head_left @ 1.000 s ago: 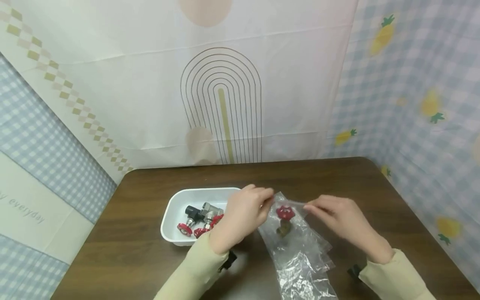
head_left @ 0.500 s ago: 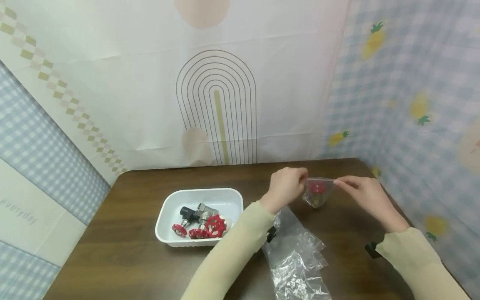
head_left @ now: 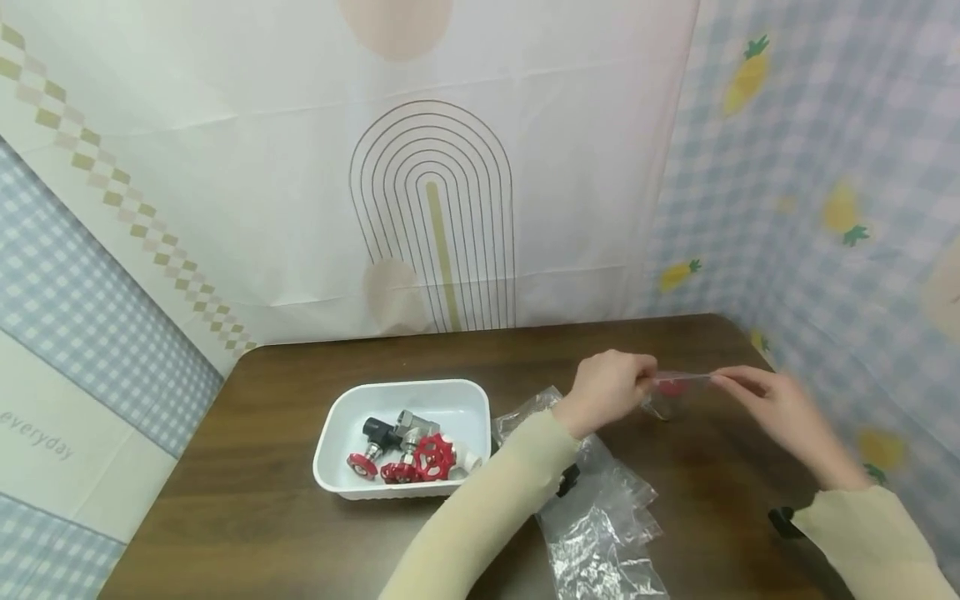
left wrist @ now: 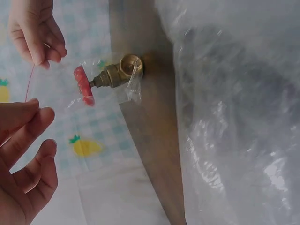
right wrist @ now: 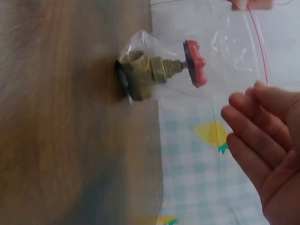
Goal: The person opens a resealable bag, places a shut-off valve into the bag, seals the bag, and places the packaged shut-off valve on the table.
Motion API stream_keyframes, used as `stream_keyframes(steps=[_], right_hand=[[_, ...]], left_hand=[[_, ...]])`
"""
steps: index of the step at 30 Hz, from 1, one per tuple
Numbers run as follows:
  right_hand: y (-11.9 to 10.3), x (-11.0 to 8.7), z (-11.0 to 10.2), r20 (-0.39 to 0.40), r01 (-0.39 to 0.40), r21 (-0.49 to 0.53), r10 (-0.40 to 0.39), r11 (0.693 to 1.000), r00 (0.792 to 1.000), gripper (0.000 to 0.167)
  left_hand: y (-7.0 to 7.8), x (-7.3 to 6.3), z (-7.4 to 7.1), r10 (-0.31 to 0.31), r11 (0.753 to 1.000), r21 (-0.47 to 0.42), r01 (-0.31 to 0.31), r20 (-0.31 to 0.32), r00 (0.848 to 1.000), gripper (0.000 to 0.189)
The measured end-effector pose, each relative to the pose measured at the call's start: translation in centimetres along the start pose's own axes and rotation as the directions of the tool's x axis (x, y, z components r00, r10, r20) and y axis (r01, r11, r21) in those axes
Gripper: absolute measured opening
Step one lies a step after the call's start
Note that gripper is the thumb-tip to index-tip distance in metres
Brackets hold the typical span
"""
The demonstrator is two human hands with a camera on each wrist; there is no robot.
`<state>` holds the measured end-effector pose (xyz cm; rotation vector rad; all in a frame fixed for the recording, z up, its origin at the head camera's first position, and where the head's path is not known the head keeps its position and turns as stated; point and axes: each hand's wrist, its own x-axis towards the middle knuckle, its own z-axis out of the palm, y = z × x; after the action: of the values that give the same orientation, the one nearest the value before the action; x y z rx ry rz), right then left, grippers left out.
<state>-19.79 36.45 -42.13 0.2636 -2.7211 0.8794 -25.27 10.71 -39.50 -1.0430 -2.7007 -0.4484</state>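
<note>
A small clear zip bag (right wrist: 222, 70) with a red seal line hangs upright between both hands. Inside it is a brass valve (right wrist: 140, 75) with a red handwheel, wheel upward, its body at the bag's bottom close over the table. My left hand (head_left: 611, 387) pinches one top corner between thumb and fingers. At the opposite corner, my right hand (head_left: 780, 417) pinches with thumb and forefinger, the other fingers loosely bent. The mouth edge is stretched straight between them. From the left wrist view, the brass valve (left wrist: 112, 77) shows plainly through the plastic.
To the left, a white tray (head_left: 476, 408) holds several valves with red handwheels and other fittings. Several flat clear bags (head_left: 600, 517) lie overlapping on the brown table (head_left: 262, 517), partly under the left forearm. Patterned cloth (head_left: 585, 208) hangs behind the table.
Both hands have lifted the bag with the valve off the flat bags and carried it right. The bag's mouth edge is now pulled straight between the hands.
</note>
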Motion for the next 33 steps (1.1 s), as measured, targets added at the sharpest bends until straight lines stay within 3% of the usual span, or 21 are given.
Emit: stream_keyframes(steps=[6,11,18,22,26,33], right_hand=[[0.1,-2.7,-0.6,0.047,0.03,-0.019,-0.029,0.999,0.998,0.02],[-0.1,-4.6,-0.7,0.129,0.004,-0.05,0.002,0.999,0.992,0.02],[0.1,-6.8,0.1,0.24,-0.004,-0.067,0.02,0.998,0.971,0.017],[0.5,-7.6,0.9,0.259,0.018,-0.078,0.003,0.997,0.966,0.01],[0.5,-7.5,1.4,0.263,0.045,-0.103,-0.016,0.994,0.965,0.006],[0.3,-6.9,2.6,0.288,0.099,-0.128,-0.059,0.987,0.956,0.005]], left_hand=[[1.5,-1.9,0.0,0.054,0.998,0.04,-0.056,0.057,0.997,0.007],[2.7,-3.6,0.3,0.088,0.993,0.064,-0.096,0.118,0.989,0.006],[3.5,-5.3,1.8,0.15,0.98,0.096,-0.174,0.216,0.965,0.012],[3.6,-5.7,2.5,0.144,0.982,0.08,-0.174,0.284,0.948,0.007],[3.4,-5.7,3.1,0.144,0.982,0.075,-0.174,0.306,0.941,0.005],[3.4,-4.8,4.5,0.114,0.989,0.047,-0.142,0.373,0.921,0.013]])
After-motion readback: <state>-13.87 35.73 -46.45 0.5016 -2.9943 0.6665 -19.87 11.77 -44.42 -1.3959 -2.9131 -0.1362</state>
